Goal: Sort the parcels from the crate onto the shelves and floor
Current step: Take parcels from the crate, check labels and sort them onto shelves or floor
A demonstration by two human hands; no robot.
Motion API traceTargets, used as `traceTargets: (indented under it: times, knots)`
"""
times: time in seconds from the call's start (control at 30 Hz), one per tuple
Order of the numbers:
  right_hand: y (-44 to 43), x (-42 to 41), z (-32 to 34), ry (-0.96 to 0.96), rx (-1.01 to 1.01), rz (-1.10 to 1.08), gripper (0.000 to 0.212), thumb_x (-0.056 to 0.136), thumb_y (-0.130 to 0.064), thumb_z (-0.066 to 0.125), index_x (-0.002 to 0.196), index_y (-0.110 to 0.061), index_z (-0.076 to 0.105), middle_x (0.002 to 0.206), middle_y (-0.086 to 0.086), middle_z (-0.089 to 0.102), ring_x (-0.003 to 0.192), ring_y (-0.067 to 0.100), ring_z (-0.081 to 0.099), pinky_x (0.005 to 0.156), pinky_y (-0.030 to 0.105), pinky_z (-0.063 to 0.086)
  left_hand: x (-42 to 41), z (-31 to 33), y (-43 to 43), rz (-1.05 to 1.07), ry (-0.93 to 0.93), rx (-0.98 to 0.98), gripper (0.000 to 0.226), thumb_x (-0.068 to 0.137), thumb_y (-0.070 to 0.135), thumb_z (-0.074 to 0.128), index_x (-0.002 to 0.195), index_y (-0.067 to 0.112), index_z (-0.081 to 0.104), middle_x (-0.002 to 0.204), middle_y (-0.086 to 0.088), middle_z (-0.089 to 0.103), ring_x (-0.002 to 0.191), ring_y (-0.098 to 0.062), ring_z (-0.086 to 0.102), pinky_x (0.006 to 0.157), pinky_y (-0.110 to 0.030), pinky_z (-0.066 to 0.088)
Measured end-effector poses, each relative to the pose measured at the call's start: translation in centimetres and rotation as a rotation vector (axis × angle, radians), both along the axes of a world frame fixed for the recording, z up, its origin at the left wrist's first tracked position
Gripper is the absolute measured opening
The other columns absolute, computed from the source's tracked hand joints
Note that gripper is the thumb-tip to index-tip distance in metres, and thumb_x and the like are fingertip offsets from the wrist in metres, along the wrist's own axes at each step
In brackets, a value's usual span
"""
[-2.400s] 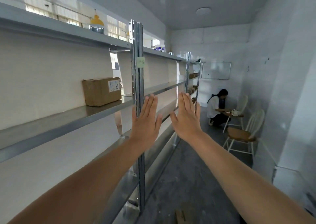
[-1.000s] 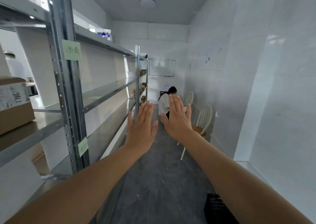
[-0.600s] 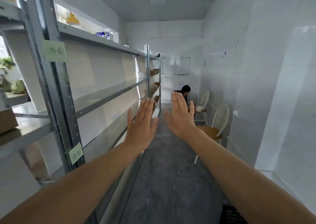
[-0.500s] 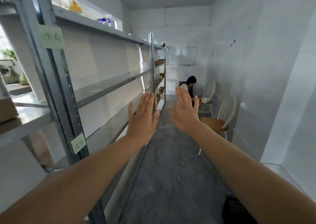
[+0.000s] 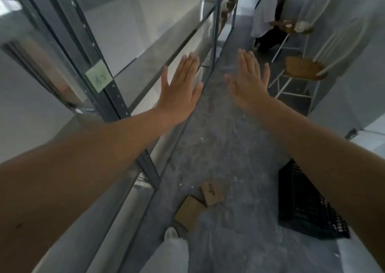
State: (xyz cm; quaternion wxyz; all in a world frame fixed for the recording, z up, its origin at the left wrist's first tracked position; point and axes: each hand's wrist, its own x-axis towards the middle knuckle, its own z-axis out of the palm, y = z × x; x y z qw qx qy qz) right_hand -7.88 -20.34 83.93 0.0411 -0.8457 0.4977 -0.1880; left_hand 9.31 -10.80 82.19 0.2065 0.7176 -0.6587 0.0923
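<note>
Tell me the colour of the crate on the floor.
The crate is black, with perforated mesh-like walls; the head view shows it, lower right.

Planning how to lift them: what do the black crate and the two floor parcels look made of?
Black crate: likely moulded plastic, matte; its walls are an open lattice. Parcels: apparently cardboard, dull brown, with flat faces and sharp edges; blur hides finer texture.

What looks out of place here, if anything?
A smaller parcel and a larger parcel lie on the floor beside the shelf base, skewed at different angles, corners touching or overlapping; blur hides which. Floor placement fits the task, so possibly intended. Nothing else stands out.
</note>
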Motion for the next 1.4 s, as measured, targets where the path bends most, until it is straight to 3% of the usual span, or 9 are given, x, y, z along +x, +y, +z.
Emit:
traceTargets:
  times: [0.67, 0.93, 1.17, 1.4]
  knots:
    - [-7.8, 8.7, -19.6, 0.088, 0.342, -0.090, 0.070, 0.099, -0.035, 0.039, 0.157, -0.014, 0.006, 0.164, -0.001, 0.006, 0.151, 0.014, -0.002, 0.119, 0.050, -0.007, 7.5, -18.4, -10.5, -0.073, 0.182, 0.375, 0.060, 0.105, 0.038, 0.023, 0.157, 0.015, 0.002, 0.165, 0.002, -0.003, 0.151, -0.012, -0.004, 0.120, -0.053, -0.002]
    - [-11.5, 7.6, -31.7, 0.120, 0.452, -0.194, 0.069, 0.100, -0.035, 0.038, 0.157, -0.016, 0.005, 0.164, 0.001, 0.005, 0.151, 0.015, -0.001, 0.120, 0.048, -0.007, 7.7, -31.5, -11.7, -0.151, 0.184, 0.533, 0.060, 0.105, 0.037, 0.022, 0.157, 0.016, 0.001, 0.165, 0.003, -0.003, 0.151, -0.010, -0.005, 0.121, -0.053, -0.002]
    - [-11.5, 4.2, -46.4, 0.148, 0.617, -0.260, 0.069, 0.100, -0.032, 0.040, 0.157, -0.013, 0.007, 0.164, 0.002, 0.008, 0.151, 0.017, 0.003, 0.122, 0.047, -0.003, 4.2, -46.0, -13.3, -0.137, 0.139, 0.691, 0.059, 0.106, 0.037, 0.023, 0.157, 0.014, 0.006, 0.165, -0.001, 0.005, 0.152, -0.016, 0.001, 0.120, -0.056, 0.001]
    - [-7.6, -2.0, -62.5, 0.095, 0.797, -0.483, 0.060, 0.098, -0.028, 0.041, 0.152, -0.010, 0.023, 0.155, 0.010, 0.026, 0.143, 0.027, 0.024, 0.118, 0.040, 0.017, -0.8, -60.1, -15.5, -0.097, 0.321, 0.785, 0.055, 0.106, 0.034, 0.026, 0.156, 0.013, 0.016, 0.164, -0.005, 0.013, 0.151, -0.019, 0.009, 0.121, -0.049, 0.002]
